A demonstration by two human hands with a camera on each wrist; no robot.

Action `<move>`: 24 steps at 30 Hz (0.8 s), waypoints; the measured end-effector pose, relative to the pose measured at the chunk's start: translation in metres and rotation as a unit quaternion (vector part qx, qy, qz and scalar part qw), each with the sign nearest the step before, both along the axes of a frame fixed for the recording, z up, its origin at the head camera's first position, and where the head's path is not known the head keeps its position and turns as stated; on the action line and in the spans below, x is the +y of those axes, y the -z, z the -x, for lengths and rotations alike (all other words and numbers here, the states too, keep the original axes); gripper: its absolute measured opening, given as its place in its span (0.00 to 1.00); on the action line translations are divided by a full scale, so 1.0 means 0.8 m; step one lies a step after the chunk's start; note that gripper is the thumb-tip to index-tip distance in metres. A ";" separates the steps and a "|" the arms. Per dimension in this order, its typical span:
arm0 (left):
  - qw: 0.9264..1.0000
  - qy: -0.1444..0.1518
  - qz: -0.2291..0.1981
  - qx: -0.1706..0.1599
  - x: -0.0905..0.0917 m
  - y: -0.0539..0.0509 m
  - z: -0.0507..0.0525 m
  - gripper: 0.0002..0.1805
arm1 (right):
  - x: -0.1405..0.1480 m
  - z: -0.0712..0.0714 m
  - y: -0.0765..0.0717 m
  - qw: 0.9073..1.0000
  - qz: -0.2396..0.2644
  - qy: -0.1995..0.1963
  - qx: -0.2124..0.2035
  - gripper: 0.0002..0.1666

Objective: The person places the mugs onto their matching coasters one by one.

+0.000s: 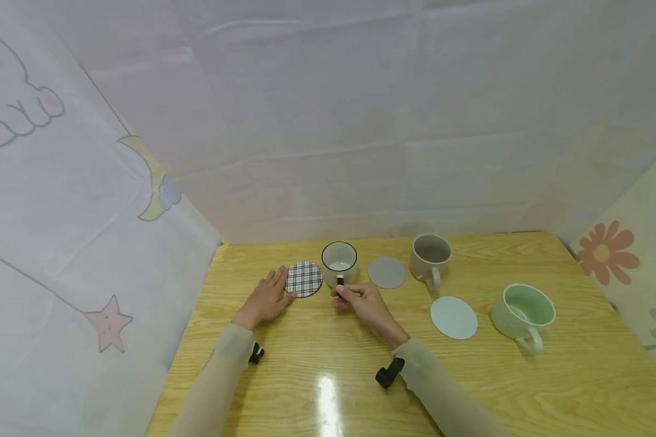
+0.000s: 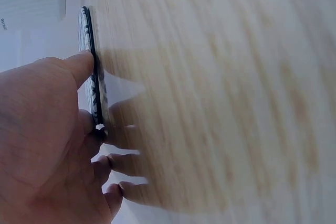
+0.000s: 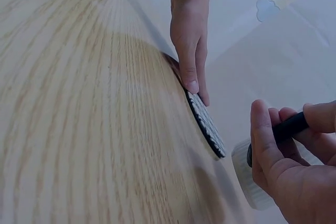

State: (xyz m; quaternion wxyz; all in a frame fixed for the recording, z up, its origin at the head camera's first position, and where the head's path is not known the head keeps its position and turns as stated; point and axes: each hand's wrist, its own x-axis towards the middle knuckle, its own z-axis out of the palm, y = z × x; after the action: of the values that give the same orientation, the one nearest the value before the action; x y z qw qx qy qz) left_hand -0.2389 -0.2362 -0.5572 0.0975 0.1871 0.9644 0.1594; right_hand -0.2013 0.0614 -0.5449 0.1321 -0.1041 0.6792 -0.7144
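A white mug with a dark rim and a black handle stands upright at the middle of the far side. My right hand pinches its handle between thumb and fingers, as the right wrist view also shows. Whether the mug's base touches the table, I cannot tell. Left of it lies a round black-and-white checked coaster. My left hand rests palm down beside this coaster with fingers extended. Its thumb touches the coaster's edge in the left wrist view.
On the wooden table, a grey coaster lies right of the white mug, near a beige mug. Farther right are a pale blue-white coaster and a green mug. Cloth walls enclose the back and sides.
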 end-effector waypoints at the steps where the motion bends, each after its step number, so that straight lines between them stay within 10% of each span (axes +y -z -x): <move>1: 1.000 -0.001 0.003 -0.001 0.000 0.000 0.000 0.42 | 0.000 0.000 -0.001 1.000 0.001 -0.001 0.000 0.21; 24: 1.000 0.008 -0.007 0.007 -0.006 0.014 0.007 0.44 | -0.018 -0.005 -0.007 1.000 0.007 0.001 0.009 0.21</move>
State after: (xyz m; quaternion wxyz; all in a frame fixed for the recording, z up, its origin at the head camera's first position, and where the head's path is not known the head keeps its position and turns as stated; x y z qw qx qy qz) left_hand -0.2445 -0.2408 -0.5682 0.0912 0.1967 0.9624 0.1639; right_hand -0.1976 0.0472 -0.5391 0.1252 -0.1108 0.6754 -0.7182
